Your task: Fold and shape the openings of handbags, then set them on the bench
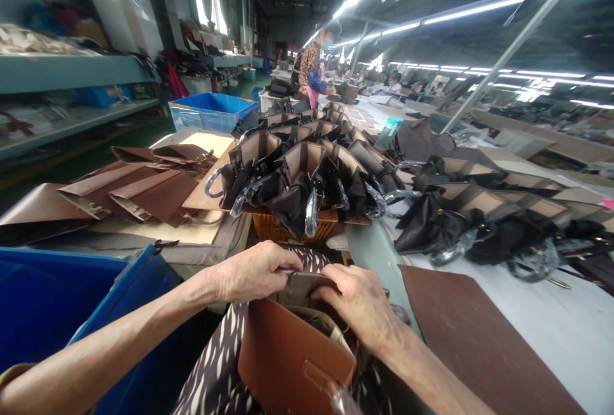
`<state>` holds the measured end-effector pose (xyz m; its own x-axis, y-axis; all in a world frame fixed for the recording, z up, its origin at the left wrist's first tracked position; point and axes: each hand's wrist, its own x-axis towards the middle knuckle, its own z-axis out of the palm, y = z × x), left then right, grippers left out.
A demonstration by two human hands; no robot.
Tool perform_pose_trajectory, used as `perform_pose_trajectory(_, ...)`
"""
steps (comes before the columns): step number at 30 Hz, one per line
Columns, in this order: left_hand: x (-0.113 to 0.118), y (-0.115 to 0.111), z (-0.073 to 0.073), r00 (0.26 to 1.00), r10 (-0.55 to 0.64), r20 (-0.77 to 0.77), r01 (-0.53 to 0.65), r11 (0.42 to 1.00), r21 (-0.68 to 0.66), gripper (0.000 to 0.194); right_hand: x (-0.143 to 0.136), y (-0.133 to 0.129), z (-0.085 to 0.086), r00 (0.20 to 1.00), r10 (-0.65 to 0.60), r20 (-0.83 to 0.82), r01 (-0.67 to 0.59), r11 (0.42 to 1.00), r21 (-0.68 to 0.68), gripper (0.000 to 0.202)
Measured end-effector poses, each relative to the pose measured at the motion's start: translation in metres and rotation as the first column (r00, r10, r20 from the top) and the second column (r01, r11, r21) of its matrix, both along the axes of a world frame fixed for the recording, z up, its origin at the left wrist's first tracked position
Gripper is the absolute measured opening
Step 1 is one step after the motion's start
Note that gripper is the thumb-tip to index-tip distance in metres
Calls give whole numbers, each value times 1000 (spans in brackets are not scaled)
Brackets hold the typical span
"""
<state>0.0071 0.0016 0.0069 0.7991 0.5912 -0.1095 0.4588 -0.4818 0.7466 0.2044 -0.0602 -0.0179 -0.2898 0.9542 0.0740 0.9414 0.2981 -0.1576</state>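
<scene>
A handbag (pixel 292 351) with a brown flap rests on my lap, over dark cloth with white marks. Its mouth faces up and shows a grey-green lining. My left hand (pixel 256 271) is closed on the far left part of the bag's top edge, fingers curled over it. Opposite, my right hand (pixel 357 303) pinches the same rim toward the right, with the thumb inside the opening. A strip of clear plastic wrap hangs near the flap's lower right corner. The bag's underside is hidden.
Black handbags (pixel 307 165) with wrapped handles crowd a board over an orange crate (pixel 273 228). More bags (pixel 460 210) stand right, beside a brown sheet (pixel 470 319). Brown bag pieces (pixel 144 191) lie left. Blue bins (pixel 115 287) flank my left arm. A person (pixel 311 73) stands farther back.
</scene>
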Motion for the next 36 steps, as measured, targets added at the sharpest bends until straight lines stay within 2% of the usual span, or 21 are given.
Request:
perform_pose_trajectory(5,0,0,0,1000,-3,-20,3,1000,14,30,-1,0,0,999,5,-47,-4,1000,13,21)
perform_pose_trajectory(14,1,2,0,999,-41,-24,43,997,69,32,2,4,-10,998,58,-3,-57,993,103,23)
perform_pose_trajectory(19,1,4,-4,999,-43,7,42,996,74,33,-1,2,-6,994,72,79,-82,987,139,22)
perform_pose_trajectory(21,0,4,-6,999,-29,16,28,998,63,32,-4,2,-2,992,79,102,-94,984,150,14)
perform_pose_trajectory(22,0,4,-7,999,-24,21,23,998,52,31,-6,3,0,992,83,89,-96,985,141,8)
perform_pose_trajectory(26,0,2,-6,1000,-11,24,11,1000,20,29,-11,8,-2,996,89,-3,-89,994,64,16)
perform_pose_trajectory(29,1,2,-4,1000,-7,15,6,999,33,29,-11,12,-9,994,105,-21,-104,992,71,5)
perform_pose_trajectory(36,1,2,-4,999,-26,26,25,998,52,31,-10,14,-14,992,120,-51,-115,989,90,22)
